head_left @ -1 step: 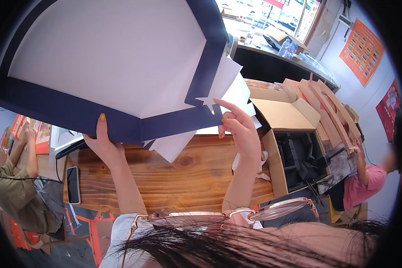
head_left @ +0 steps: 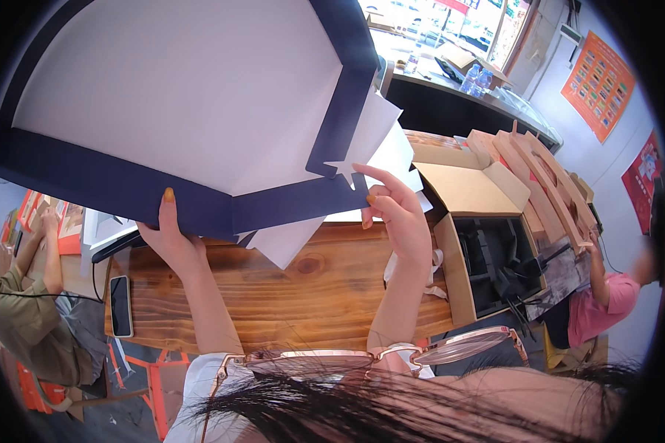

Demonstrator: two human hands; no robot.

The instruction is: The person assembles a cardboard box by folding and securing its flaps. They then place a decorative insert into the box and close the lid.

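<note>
A large cardboard box piece [head_left: 177,88], white on its broad panel with navy flaps along the edges, is held tilted above the table. My left hand [head_left: 176,240] grips its lower navy edge, the thumb in front and the other fingers hidden behind. Near the corner, my right hand [head_left: 400,214] pinches the tip of the lower navy flap [head_left: 303,203], with its index finger stretched toward a notched gap. Another navy flap [head_left: 340,125] comes down to that gap from above. White sheets [head_left: 292,247] lie behind and below the piece.
A brown carton [head_left: 451,273] with black inserts stands at the right of the wooden table [head_left: 303,310]. Behind it lean wooden boards [head_left: 539,184]. A phone [head_left: 121,306] lies at the left edge. People sit on both sides; bottles [head_left: 476,81] stand on a back counter.
</note>
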